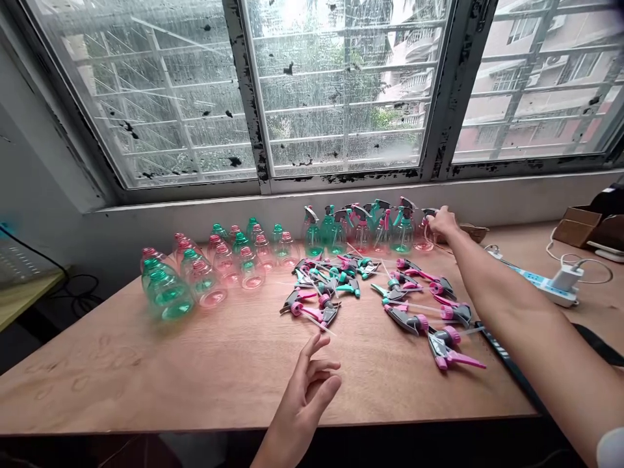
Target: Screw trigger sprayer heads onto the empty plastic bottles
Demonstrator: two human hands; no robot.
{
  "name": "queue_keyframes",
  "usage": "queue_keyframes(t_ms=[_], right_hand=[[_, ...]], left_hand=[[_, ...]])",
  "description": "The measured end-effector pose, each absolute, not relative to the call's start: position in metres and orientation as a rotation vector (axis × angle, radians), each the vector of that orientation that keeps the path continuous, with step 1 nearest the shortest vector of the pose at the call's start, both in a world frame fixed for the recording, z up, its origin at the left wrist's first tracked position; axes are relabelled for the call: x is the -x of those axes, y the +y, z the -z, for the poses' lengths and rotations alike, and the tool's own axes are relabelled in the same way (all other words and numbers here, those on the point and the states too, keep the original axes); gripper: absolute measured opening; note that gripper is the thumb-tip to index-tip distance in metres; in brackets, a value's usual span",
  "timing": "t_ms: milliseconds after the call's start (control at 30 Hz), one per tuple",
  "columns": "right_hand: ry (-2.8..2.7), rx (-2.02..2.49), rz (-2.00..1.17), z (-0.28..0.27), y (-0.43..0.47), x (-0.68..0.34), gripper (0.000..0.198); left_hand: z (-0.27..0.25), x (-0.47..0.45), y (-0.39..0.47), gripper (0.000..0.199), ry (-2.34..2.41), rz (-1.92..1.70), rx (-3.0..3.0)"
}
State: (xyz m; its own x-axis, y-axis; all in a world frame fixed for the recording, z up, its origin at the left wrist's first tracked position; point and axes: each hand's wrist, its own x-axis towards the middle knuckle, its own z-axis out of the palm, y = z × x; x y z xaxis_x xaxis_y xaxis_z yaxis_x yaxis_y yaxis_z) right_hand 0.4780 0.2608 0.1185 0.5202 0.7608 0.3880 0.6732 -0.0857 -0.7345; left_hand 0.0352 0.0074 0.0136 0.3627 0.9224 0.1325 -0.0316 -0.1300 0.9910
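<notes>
My right hand [442, 221] reaches to the back of the table, its fingers closed at the head of a clear pink spray bottle [423, 242]. That bottle stands upright at the right end of a row of green and pink bottles with trigger sprayers fitted [361, 234]. My left hand [308, 400] hovers over the front edge, palm turned inward, fingers loosely bent and apart, holding nothing. Beyond it lies a pile of loose trigger sprayers [322, 279] in pink, grey and teal. More loose sprayers [414, 322] are spread below my right forearm.
Green and pink bottles without sprayers [227, 263] stand grouped at the back left. On the right are a power strip [541, 283] with a white charger [568, 276], a dark keyboard-like object [507, 357] and a cardboard box [578, 226]. Windows line the back wall.
</notes>
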Motion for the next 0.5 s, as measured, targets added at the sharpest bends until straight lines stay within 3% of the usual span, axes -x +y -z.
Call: queue_keyframes(t_ms=[233, 500], right_hand=[[-1.120, 2.162, -0.148, -0.113, 0.275, -0.488, 0.034], [-1.055, 2.282, -0.196, -0.070, 0.284, -0.494, 0.033]], left_hand=[[-0.017, -0.036, 0.007, 0.051, 0.850, -1.004, -1.441], [-0.019, -0.034, 0.006, 0.050, 0.872, -0.953, -1.421]])
